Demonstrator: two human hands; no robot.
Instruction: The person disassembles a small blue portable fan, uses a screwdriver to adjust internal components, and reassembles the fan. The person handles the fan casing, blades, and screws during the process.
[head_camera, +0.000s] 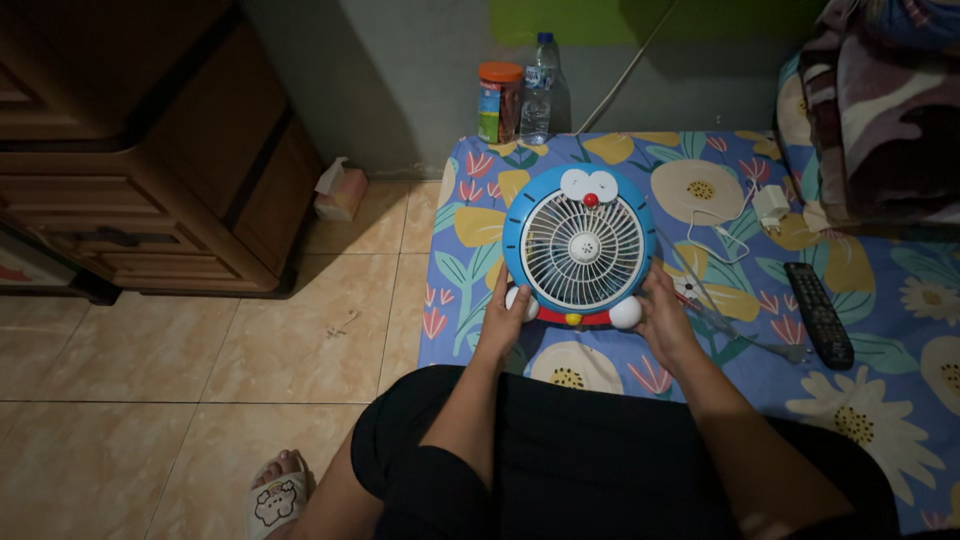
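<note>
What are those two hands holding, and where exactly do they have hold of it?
A small round blue fan with a white grille. The left hand grips its lower left edge, the right hand its lower right edge, beside the white feet.

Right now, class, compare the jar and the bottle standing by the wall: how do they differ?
The jar has a wide orange lid; the water bottle has a small blue cap. The jar is shorter and broader, the bottle taller and slimmer. The jar shows coloured contents; the bottle looks clear. Both stand upright, side by side, beyond the blue fan.
</note>
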